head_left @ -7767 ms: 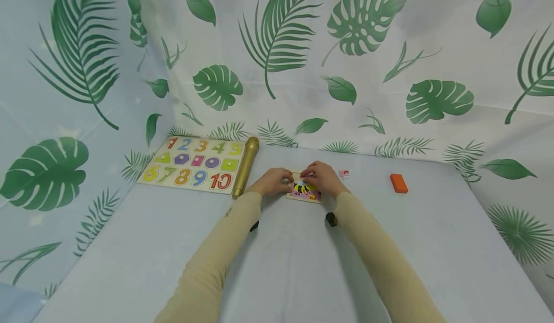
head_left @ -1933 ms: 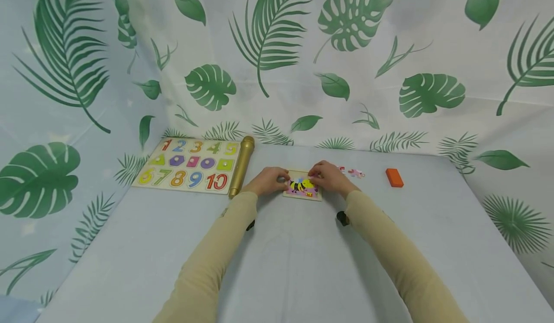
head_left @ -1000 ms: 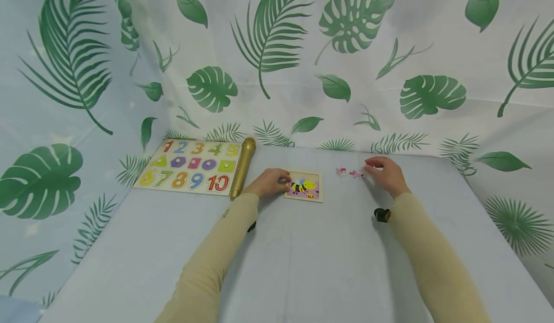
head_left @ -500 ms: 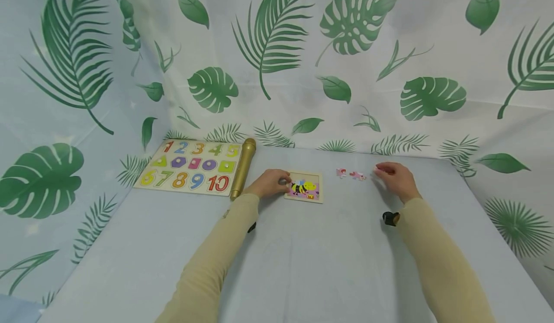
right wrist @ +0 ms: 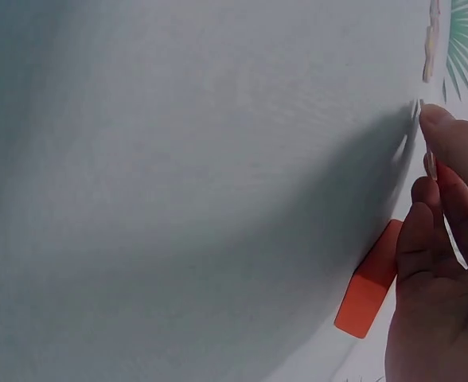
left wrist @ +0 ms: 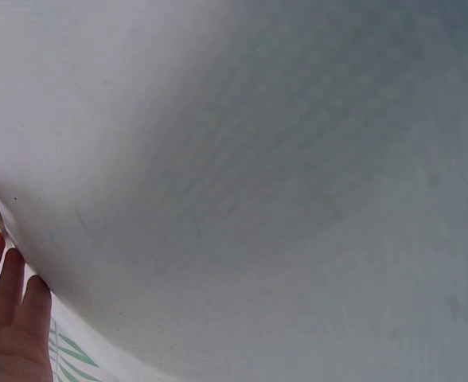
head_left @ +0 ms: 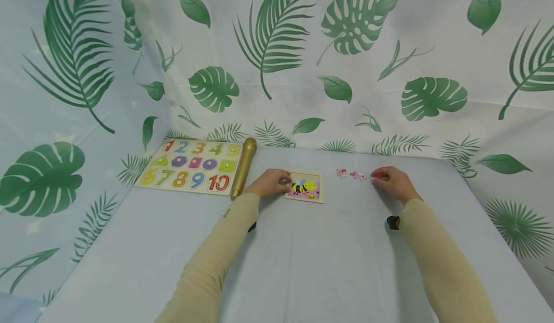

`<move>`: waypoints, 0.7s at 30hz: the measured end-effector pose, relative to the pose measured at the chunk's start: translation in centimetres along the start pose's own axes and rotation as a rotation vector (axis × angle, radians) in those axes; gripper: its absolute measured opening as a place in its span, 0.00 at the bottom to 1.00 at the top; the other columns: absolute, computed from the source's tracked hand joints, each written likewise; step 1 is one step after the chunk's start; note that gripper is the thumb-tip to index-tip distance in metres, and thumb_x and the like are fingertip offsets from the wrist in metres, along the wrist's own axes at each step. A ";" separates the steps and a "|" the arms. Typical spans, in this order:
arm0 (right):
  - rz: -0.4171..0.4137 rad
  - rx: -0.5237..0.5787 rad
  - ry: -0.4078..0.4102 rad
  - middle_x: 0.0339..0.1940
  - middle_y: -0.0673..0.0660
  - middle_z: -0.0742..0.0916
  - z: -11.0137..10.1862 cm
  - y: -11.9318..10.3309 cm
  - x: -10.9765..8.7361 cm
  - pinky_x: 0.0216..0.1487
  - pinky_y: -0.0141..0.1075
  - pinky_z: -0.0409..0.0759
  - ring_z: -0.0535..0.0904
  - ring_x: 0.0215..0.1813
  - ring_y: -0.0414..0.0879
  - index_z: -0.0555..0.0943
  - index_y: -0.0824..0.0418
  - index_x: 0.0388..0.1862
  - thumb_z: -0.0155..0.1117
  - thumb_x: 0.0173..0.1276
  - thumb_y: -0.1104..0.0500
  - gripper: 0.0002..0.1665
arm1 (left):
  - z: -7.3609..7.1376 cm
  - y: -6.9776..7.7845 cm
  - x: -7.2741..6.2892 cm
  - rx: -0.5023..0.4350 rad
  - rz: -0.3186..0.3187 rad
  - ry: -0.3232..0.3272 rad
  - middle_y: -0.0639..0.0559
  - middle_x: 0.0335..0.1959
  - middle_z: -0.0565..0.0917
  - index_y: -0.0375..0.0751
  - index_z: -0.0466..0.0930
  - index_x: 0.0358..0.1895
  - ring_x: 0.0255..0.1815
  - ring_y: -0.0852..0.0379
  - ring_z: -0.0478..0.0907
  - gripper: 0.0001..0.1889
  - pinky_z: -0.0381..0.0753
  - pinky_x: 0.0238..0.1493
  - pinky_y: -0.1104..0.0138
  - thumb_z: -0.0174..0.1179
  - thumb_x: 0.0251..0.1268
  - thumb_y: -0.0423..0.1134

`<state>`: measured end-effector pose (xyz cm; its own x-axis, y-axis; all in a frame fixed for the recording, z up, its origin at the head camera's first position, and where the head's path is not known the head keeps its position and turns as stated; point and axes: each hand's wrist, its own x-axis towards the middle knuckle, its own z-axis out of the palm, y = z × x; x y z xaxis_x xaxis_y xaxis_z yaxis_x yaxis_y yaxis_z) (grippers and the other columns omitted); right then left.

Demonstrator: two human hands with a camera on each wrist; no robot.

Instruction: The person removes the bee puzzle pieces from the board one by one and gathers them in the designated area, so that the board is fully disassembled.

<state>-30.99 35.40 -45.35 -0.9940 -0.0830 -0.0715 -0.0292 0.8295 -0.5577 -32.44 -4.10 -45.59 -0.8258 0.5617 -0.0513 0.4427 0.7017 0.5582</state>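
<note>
A small wooden jigsaw puzzle (head_left: 305, 186) with a yellow and black bee lies mid-table, its upper strip bare wood. My left hand (head_left: 269, 182) rests its fingertips on the puzzle's left edge; in the left wrist view its fingers (left wrist: 9, 294) look nearly straight. To the right, one pink puzzle piece (head_left: 341, 172) and another pink piece (head_left: 358, 175) lie in a row on the cloth. Beside them my right hand (head_left: 396, 183) pinches a further small puzzle piece (head_left: 371, 178) low over the cloth. Another thin piece (right wrist: 431, 165) seems tucked among the right fingers.
An orange block (right wrist: 369, 282) lies by the right hand, hidden behind it in the head view. At the left lie a wooden number board (head_left: 188, 167) and a gold cylindrical stick (head_left: 244, 168). A leaf-printed cloth (head_left: 277, 73) hangs behind the table.
My right hand has left the puzzle and moved right, now lowered with a piece at its fingertips. A second loose piece has joined the first on the cloth. The left hand stays at the puzzle.
</note>
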 end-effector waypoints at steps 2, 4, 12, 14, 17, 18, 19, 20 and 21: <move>-0.017 -0.018 0.006 0.60 0.72 0.75 0.2 0.2 0.0 0.65 0.62 0.65 0.68 0.62 0.66 0.78 0.70 0.57 0.59 0.73 0.56 0.20 | 0.0 0.0 -0.1 0.004 0.002 -0.004 0.45 0.64 0.77 0.37 0.83 0.54 0.68 0.49 0.69 0.17 0.64 0.71 0.62 0.66 0.64 0.39; -0.032 -0.031 0.018 0.58 0.72 0.76 0.3 0.3 0.0 0.65 0.62 0.65 0.69 0.61 0.66 0.78 0.70 0.55 0.59 0.73 0.58 0.19 | 0.0 0.1 -0.1 0.010 0.003 -0.004 0.45 0.64 0.76 0.37 0.82 0.55 0.68 0.48 0.69 0.17 0.64 0.71 0.62 0.66 0.64 0.39; -0.047 -0.039 0.028 0.56 0.72 0.77 0.4 0.3 0.0 0.64 0.62 0.67 0.71 0.59 0.65 0.79 0.71 0.54 0.60 0.72 0.61 0.17 | 0.2 0.0 0.1 0.035 -0.001 0.001 0.46 0.64 0.76 0.38 0.82 0.55 0.68 0.49 0.69 0.17 0.63 0.72 0.60 0.66 0.64 0.39; -0.048 -0.044 0.013 0.57 0.72 0.77 0.3 0.1 -0.1 0.64 0.62 0.66 0.70 0.59 0.66 0.78 0.71 0.54 0.59 0.72 0.61 0.17 | 0.2 0.0 0.1 0.039 0.000 0.001 0.45 0.64 0.76 0.38 0.82 0.55 0.68 0.49 0.69 0.18 0.64 0.71 0.61 0.66 0.64 0.39; -0.051 -0.054 0.003 0.56 0.72 0.77 0.3 0.0 -0.2 0.65 0.62 0.66 0.70 0.59 0.66 0.79 0.71 0.55 0.59 0.73 0.61 0.17 | 0.2 0.0 0.1 0.037 0.000 0.001 0.45 0.65 0.76 0.38 0.82 0.56 0.69 0.49 0.69 0.18 0.63 0.72 0.61 0.66 0.65 0.39; -0.054 -0.056 0.002 0.56 0.72 0.77 0.3 -0.1 -0.2 0.65 0.62 0.66 0.70 0.58 0.66 0.79 0.71 0.54 0.59 0.73 0.61 0.17 | 0.2 0.0 0.1 0.036 0.000 0.002 0.45 0.65 0.76 0.38 0.82 0.56 0.69 0.49 0.69 0.18 0.63 0.72 0.61 0.66 0.65 0.39; -0.057 -0.059 0.003 0.56 0.72 0.77 0.3 -0.1 -0.1 0.64 0.62 0.66 0.70 0.58 0.66 0.79 0.71 0.54 0.60 0.72 0.61 0.17 | 0.1 0.0 0.1 0.036 -0.001 0.002 0.45 0.65 0.76 0.38 0.82 0.56 0.69 0.49 0.69 0.18 0.63 0.72 0.61 0.66 0.65 0.40; -0.060 -0.062 0.005 0.56 0.72 0.77 0.3 -0.1 -0.1 0.64 0.62 0.66 0.71 0.58 0.66 0.79 0.71 0.54 0.60 0.72 0.62 0.16 | 0.1 0.0 0.1 0.036 0.000 0.002 0.45 0.65 0.76 0.38 0.81 0.56 0.69 0.49 0.69 0.18 0.63 0.72 0.61 0.66 0.65 0.40; -0.064 -0.067 0.006 0.56 0.72 0.77 0.3 -0.1 -0.1 0.64 0.62 0.66 0.71 0.58 0.65 0.79 0.71 0.53 0.60 0.72 0.62 0.16 | 0.1 0.1 0.1 0.036 0.000 0.001 0.45 0.65 0.76 0.38 0.81 0.56 0.69 0.49 0.69 0.18 0.63 0.72 0.61 0.66 0.65 0.40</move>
<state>-30.84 35.16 -45.49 -0.9905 -0.1339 -0.0320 -0.0996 0.8575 -0.5048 -32.42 -3.98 -45.68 -0.8262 0.5610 -0.0508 0.4546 0.7173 0.5281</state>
